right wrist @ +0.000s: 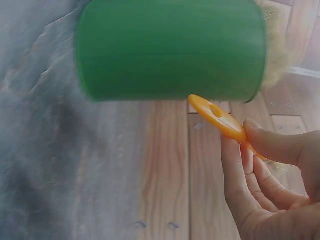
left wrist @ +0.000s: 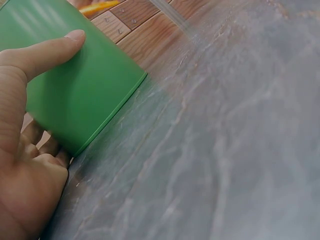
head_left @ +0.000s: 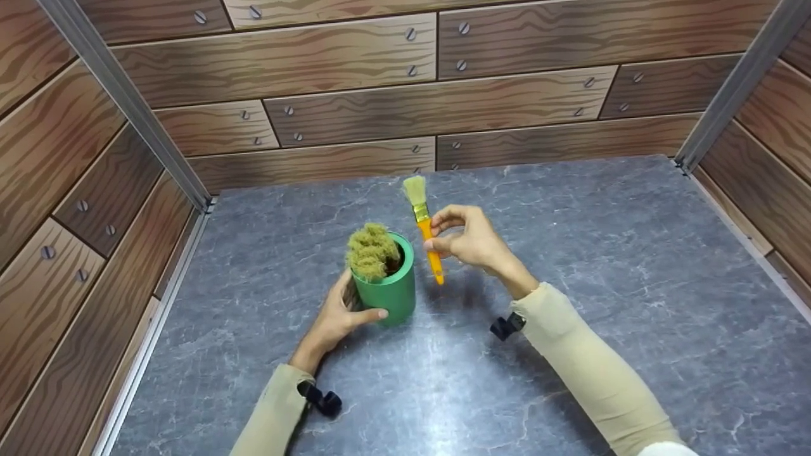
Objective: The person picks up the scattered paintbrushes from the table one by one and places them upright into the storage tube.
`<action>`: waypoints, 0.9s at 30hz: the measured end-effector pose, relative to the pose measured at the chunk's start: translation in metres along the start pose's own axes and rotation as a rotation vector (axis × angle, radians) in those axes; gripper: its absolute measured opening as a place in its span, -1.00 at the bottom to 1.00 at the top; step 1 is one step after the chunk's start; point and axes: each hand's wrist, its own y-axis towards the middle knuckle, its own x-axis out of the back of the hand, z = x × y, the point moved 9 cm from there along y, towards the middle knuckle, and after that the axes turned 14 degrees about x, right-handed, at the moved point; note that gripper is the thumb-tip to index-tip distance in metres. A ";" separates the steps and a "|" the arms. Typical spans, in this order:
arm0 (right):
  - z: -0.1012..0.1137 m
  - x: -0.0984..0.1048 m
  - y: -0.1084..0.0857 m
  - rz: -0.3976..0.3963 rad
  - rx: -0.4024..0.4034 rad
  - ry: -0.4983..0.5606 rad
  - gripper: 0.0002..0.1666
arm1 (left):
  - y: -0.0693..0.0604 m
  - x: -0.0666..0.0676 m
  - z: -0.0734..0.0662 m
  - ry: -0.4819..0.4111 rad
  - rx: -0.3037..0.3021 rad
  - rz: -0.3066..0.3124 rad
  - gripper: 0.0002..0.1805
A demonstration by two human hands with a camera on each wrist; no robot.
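Note:
A green cylindrical pot (head_left: 388, 297) stands on the grey marbled table, with a clump of yellow-green moss-like plant (head_left: 370, 250) at its top left and a dark opening beside it. My left hand (head_left: 336, 316) grips the pot from the left, its thumb lying across the front; in the left wrist view the fingers curl behind the pot (left wrist: 90, 95). Just right of the pot, my right hand (head_left: 472, 240) pinches a paintbrush (head_left: 426, 234) by its orange handle, between thumb and fingers. Its pale bristles point up and away; the handle's end (right wrist: 210, 112) points down.
The table (head_left: 602, 253) is bounded by wood-patterned walls (head_left: 355, 63) at the back and both sides. Metal rails (head_left: 133, 107) run along the corners. A black strap clip (head_left: 507, 326) hangs at the right sleeve and another black clip (head_left: 322, 400) at the left sleeve.

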 end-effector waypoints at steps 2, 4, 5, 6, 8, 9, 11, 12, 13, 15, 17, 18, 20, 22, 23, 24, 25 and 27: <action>0.009 -0.003 -0.001 0.007 0.015 0.027 -0.66 | 0.000 0.000 0.000 -0.006 -0.003 0.003 0.17; 0.017 -0.006 -0.002 0.017 0.027 0.048 -0.65 | 0.000 0.000 0.000 -0.009 -0.010 0.005 0.16; 0.021 -0.008 -0.003 0.021 0.036 0.061 -0.65 | 0.000 0.000 0.000 -0.008 -0.012 0.006 0.16; 0.026 -0.010 -0.003 0.028 0.044 0.069 -0.65 | 0.000 0.000 0.000 -0.006 -0.014 0.006 0.15; 0.036 -0.013 -0.005 0.040 0.066 0.074 -0.64 | 0.000 0.000 0.000 0.000 -0.018 0.008 0.14; 0.040 -0.015 -0.005 0.044 0.079 0.072 -0.64 | 0.000 0.000 0.000 0.004 -0.019 0.010 0.14; 0.049 -0.018 -0.006 0.049 0.104 0.066 -0.65 | 0.000 -0.001 0.000 0.012 -0.018 0.015 0.13; 0.053 -0.019 -0.007 0.049 0.117 0.062 -0.65 | 0.000 -0.001 0.000 0.012 -0.019 0.019 0.13; 0.057 -0.020 -0.007 0.049 0.132 0.055 -0.66 | 0.000 -0.001 0.000 0.013 -0.020 0.021 0.13; 0.065 -0.022 -0.008 0.053 0.161 0.051 -0.67 | 0.000 -0.001 0.000 0.010 -0.014 0.026 0.13; 0.072 -0.025 -0.009 0.059 0.189 0.054 -0.67 | 0.000 -0.001 0.000 0.008 -0.007 0.025 0.13; 0.076 -0.027 -0.010 0.062 0.201 0.052 -0.67 | 0.000 -0.001 0.000 0.005 -0.003 0.024 0.13; 0.082 -0.029 -0.011 0.066 0.232 0.045 -0.67 | 0.000 -0.002 0.001 0.004 0.006 0.025 0.14; 0.088 -0.031 -0.011 0.063 0.264 0.041 -0.69 | 0.000 -0.002 0.001 0.006 0.011 0.023 0.15; 0.090 -0.031 -0.011 0.060 0.280 0.042 -0.70 | 0.000 -0.002 0.001 0.006 0.012 0.022 0.16; 0.092 -0.032 -0.011 0.059 0.297 0.043 -0.71 | 0.000 -0.002 0.001 0.007 0.012 0.021 0.17; 0.094 -0.033 -0.011 0.060 0.313 0.049 -0.73 | -0.001 -0.002 0.001 0.009 0.013 0.020 0.18; 0.096 -0.036 -0.011 0.068 0.337 0.066 -0.75 | -0.001 -0.002 0.001 0.011 0.016 0.017 0.19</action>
